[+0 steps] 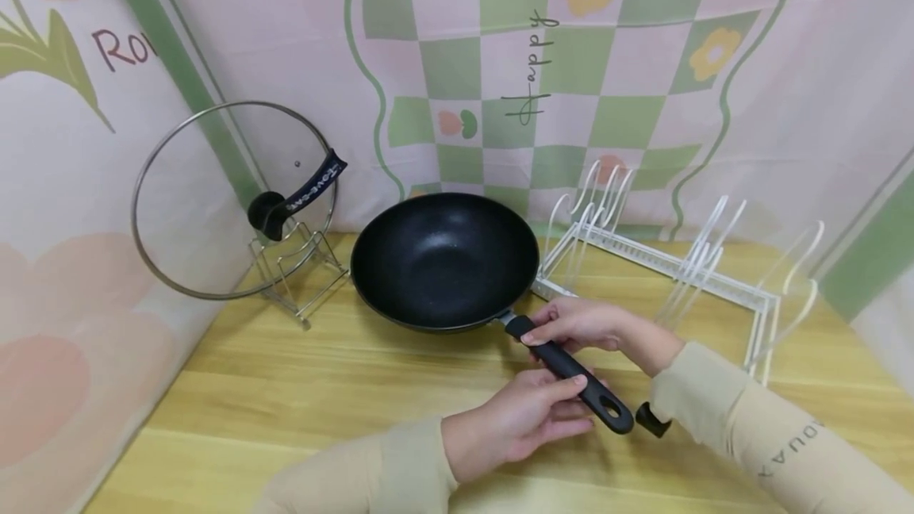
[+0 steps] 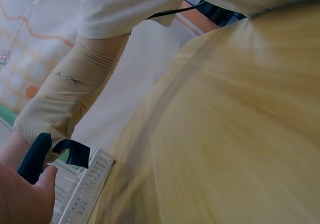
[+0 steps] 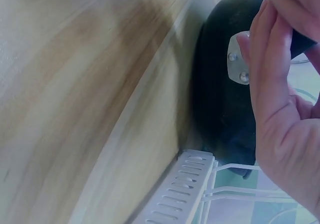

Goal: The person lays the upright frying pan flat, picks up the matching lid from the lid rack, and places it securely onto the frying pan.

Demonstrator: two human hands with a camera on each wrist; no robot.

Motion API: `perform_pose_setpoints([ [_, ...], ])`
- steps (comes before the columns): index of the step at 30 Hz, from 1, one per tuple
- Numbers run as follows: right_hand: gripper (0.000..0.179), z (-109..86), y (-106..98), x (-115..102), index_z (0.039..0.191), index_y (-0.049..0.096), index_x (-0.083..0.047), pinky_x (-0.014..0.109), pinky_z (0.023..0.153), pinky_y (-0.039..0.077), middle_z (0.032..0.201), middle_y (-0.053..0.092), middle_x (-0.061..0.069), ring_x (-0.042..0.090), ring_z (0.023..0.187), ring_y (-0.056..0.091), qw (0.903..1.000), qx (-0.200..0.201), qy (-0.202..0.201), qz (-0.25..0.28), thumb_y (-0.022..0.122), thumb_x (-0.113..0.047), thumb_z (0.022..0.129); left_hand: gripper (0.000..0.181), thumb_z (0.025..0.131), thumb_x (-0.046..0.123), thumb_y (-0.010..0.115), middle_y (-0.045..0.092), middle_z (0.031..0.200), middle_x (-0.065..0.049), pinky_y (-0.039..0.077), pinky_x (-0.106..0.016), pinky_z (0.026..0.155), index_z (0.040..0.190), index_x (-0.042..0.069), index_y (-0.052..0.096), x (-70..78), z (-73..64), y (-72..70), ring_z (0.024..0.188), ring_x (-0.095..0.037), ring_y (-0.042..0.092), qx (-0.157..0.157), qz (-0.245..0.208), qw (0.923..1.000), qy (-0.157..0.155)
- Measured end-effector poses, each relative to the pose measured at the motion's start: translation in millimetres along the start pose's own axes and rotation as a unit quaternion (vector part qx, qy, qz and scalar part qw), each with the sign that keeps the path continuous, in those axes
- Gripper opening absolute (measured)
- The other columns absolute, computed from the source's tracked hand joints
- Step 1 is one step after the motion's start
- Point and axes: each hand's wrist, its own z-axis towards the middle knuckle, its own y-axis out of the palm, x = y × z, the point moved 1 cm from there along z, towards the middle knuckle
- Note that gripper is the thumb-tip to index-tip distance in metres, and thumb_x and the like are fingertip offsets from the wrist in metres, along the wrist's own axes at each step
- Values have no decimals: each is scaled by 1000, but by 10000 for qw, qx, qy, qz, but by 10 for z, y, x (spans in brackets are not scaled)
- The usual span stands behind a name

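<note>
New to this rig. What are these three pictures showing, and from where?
No robot here: just a person's two bare hands, filmed by three worn cameras. The wide picture comes from the head, looking forward and down. The other two come from the left and right wrists, each looking at that hand's work.

Both hands hold the handle of a black pan: the right hand near the pan, the left hand closer to the handle's end. I can't tell whether the pan's base touches the wooden table.

On the table, a wire stand carries an upright glass lid; opposite is a white rack.
</note>
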Motion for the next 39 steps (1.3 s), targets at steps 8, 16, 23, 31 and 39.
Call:
perform_pose_setpoints([
  [8,19,-43,-4,-71,93,68,5,26,67,58,80,69,6,11,69,67,9986,98,49,-527,67,-13,97,31,106,9,54,65,132,-20,49,-57,101,134,-3,61,89,-45,-169,124,-36,61,-92,310,9993,-186],
  [16,24,-87,-23,-134,99,66,12,28,72,60,86,71,8,12,76,69,9962,-49,38,-865,67,-12,98,38,102,4,55,64,135,-17,47,-57,104,140,-2,56,224,-132,-306,127,-33,60,-459,495,9970,-379],
  [23,28,-120,-57,-209,115,65,13,34,80,60,96,73,9,15,86,70,9944,-85,139,-1045,68,-9,97,45,100,5,55,59,141,-20,47,-58,104,144,-3,49,310,-210,-404,129,-37,58,-637,730,9948,-310],
  [31,49,-179,-115,-310,132,53,20,41,87,60,105,74,15,24,96,72,9921,-5,175,-1242,70,-6,95,49,103,9,53,52,149,-19,46,-58,105,150,-3,45,547,-322,-595,129,-34,58,-709,1273,9891,-194],
  [39,50,-184,-136,-382,135,50,20,42,91,58,110,73,15,24,99,71,9925,-114,127,-1211,68,-6,96,50,104,6,51,48,151,-22,44,-61,106,152,-3,41,858,-404,-797,127,-31,59,-648,1834,9798,468],
])
